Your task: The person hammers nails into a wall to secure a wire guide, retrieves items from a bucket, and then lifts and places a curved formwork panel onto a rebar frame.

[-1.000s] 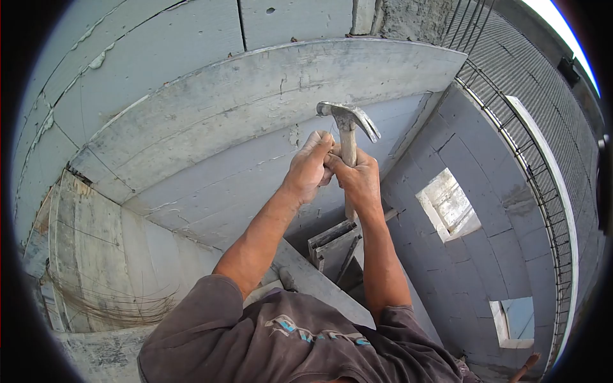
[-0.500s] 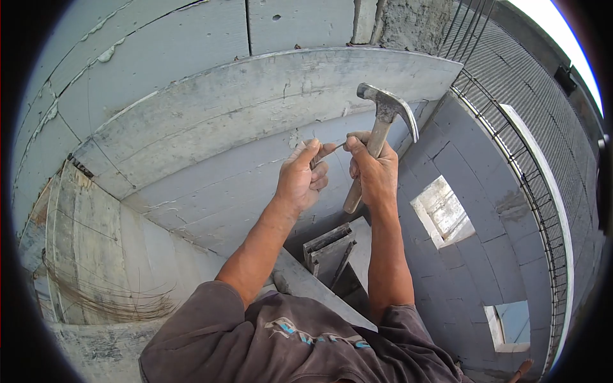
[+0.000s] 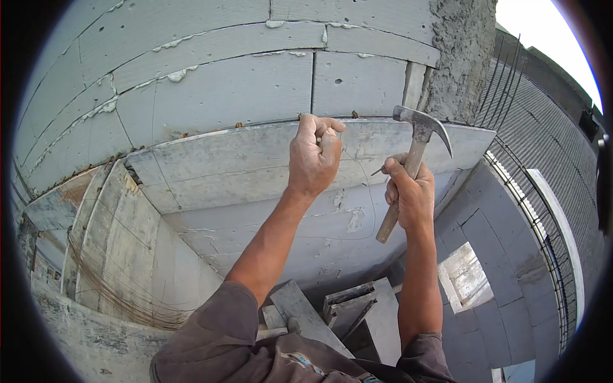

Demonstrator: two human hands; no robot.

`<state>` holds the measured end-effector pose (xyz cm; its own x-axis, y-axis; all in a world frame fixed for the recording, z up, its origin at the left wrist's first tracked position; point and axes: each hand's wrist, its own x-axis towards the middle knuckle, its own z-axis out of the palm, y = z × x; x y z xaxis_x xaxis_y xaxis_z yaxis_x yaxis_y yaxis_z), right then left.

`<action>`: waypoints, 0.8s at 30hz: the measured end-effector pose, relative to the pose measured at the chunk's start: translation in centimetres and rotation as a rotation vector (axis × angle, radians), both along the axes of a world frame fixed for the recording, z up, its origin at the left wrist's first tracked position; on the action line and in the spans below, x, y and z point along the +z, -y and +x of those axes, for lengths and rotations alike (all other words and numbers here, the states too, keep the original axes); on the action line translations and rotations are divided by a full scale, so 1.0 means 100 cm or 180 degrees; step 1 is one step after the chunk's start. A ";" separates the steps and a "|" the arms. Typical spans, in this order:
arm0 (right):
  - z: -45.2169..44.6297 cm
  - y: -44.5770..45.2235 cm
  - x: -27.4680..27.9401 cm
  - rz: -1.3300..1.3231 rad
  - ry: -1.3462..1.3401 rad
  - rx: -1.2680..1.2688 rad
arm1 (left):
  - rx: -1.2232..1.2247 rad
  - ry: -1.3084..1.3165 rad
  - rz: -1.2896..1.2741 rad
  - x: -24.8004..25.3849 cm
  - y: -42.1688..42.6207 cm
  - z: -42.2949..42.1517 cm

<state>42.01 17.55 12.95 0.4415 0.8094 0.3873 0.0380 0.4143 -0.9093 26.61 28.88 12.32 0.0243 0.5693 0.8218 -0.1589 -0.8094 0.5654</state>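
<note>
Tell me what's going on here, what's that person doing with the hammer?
The person's right hand grips a claw hammer by its handle, head up, and also pinches a thin, nail-like piece. The left hand is raised with fingers curled, in front of the top edge of a long board; whether it holds or touches anything is hard to see. Above the board is a grey block wall.

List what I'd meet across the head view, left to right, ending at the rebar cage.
Bundle of thin wires, left hand, right hand holding the claw hammer, square wall opening, rebar cage.
</note>
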 end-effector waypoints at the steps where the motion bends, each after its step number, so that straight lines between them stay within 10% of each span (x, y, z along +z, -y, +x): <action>1: -0.001 -0.008 0.008 0.0053 0.0123 -0.0095 | 0.0107 -0.0013 0.0238 0.007 -0.010 0.006; 17: 0.009 -0.074 0.043 0.0620 0.0686 -0.0548 | 0.0187 -0.3114 0.0980 0.091 -0.041 0.016; 24: 0.021 -0.085 0.040 0.0296 0.0793 -0.0654 | 0.0653 -0.3242 0.1392 0.091 -0.071 0.038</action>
